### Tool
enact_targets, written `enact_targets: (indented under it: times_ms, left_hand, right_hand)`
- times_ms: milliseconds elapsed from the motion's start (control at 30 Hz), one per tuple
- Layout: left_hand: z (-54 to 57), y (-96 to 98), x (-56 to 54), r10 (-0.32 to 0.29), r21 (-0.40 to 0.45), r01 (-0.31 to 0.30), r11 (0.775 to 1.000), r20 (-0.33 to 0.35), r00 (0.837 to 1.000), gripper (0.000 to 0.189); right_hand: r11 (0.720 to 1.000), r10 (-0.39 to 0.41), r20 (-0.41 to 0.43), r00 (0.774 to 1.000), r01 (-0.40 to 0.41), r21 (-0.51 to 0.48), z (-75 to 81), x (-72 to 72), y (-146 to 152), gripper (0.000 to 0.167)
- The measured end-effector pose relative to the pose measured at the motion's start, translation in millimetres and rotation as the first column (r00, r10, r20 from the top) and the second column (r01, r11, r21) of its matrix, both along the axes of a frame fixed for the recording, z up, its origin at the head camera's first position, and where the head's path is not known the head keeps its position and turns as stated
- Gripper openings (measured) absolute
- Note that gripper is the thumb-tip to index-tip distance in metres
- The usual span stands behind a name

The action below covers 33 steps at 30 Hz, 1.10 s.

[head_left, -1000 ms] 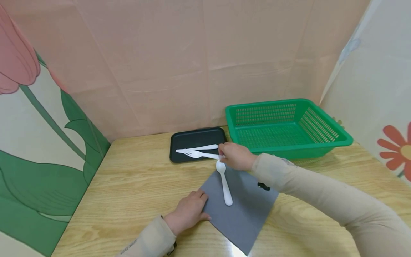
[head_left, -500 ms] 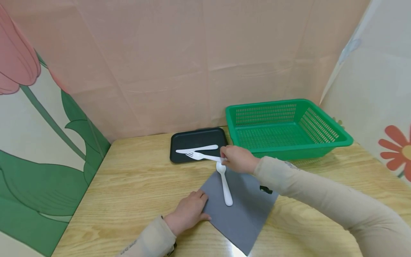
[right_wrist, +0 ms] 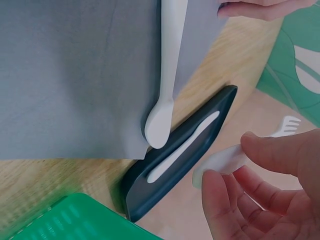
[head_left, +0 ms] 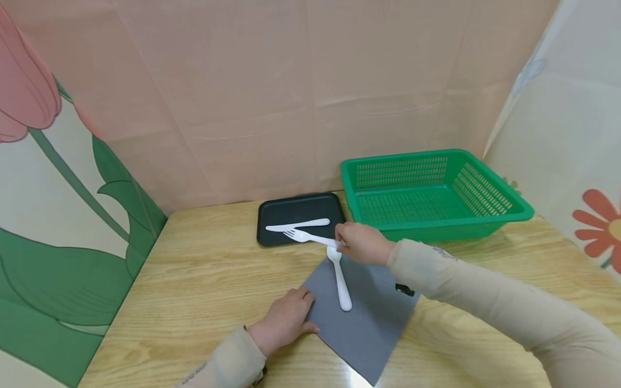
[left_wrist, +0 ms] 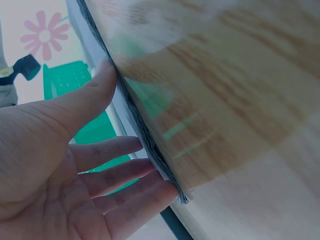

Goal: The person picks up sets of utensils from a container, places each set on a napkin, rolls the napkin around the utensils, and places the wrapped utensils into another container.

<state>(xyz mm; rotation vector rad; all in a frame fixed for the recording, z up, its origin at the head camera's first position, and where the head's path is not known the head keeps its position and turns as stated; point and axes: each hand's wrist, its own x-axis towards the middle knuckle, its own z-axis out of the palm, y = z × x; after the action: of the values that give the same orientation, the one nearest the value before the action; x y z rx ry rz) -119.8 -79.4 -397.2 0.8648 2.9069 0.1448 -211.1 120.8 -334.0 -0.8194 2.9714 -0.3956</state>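
My right hand (head_left: pixel 363 243) pinches the handle end of a white plastic fork (head_left: pixel 316 238) between thumb and fingers. The fork points left, its tines over the front of a black tray (head_left: pixel 301 202), where a white knife (head_left: pixel 297 224) lies. A white spoon (head_left: pixel 342 285) rests on a folded grey napkin (head_left: pixel 371 323), bowl toward the tray; in the head view the fork's handle passes just above that bowl. My left hand (head_left: pixel 283 318) rests at the napkin's left edge. In the left wrist view, its thumb and extended fingers (left_wrist: pixel 110 150) touch the layered cloth edge.
A green slotted basket (head_left: pixel 436 222) stands behind my right hand, next to the tray. The wooden table (head_left: pixel 204 280) runs back to a pink sheet (head_left: pixel 242 108). Flower-patterned sheets hang at both sides.
My right hand has drawn the fork slightly right and toward me, its tines sliding away from the knife in view. The left hand, napkin and spoon have stayed put.
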Motion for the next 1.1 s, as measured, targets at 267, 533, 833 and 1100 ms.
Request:
enact_targets:
  times_ms: [267,533,833,1100]
  left_hand:
    - [0.8,0.4,0.3,0.006,-0.003,-0.006,1.0,0.012,1.0,0.059]
    - [0.0,0.5,0.1,0.008,-0.008,-0.008,1.0,0.019,1.0,0.06]
    - [-0.7,-0.6,0.5,-0.003,0.004,0.003,1.0,-0.006,1.0,0.059]
    - [-1.4,-1.1,0.1,-0.01,0.007,0.01,1.0,-0.005,1.0,0.058]
  right_hand:
    - [1.0,-0.006,0.009,1.0,0.006,-0.01,-3.2,1.1,1.8,0.012]
    - [1.0,-0.013,0.021,1.0,0.013,-0.005,-5.2,2.8,2.9,0.013]
    - [1.0,0.01,0.013,1.0,-0.01,-0.012,-9.7,4.7,6.7,0.014]
    - [0.997,0.069,-0.011,0.998,-0.069,-0.033,-14.2,5.5,10.0,0.015]
